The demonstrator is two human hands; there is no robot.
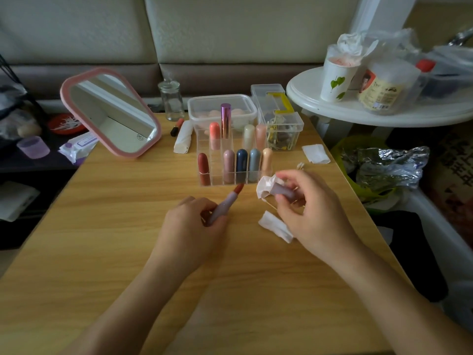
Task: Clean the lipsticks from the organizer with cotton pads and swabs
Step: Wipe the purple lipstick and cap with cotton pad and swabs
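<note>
My left hand (189, 226) grips an open lipstick (226, 202) by its mauve tube, its red tip pointing up and away toward the clear organizer (204, 147). My right hand (307, 208) holds the mauve cap (284, 190) together with a crumpled white cotton pad (265, 187) and a thin swab stick (270, 204). Several capped lipsticks stand in the organizer's slots. A folded cotton pad (275, 226) lies on the table under my right wrist. Another pad (315, 154) and a swab (300, 165) lie to the right of the organizer.
On the wooden table (128, 252) stand a pink mirror (112, 111), a glass jar (172, 99), a sponge box (204, 106) and a clear box of swabs (284, 134). A round white side table (332, 108) with cups sits right; a bag of rubbish (384, 167) lies below.
</note>
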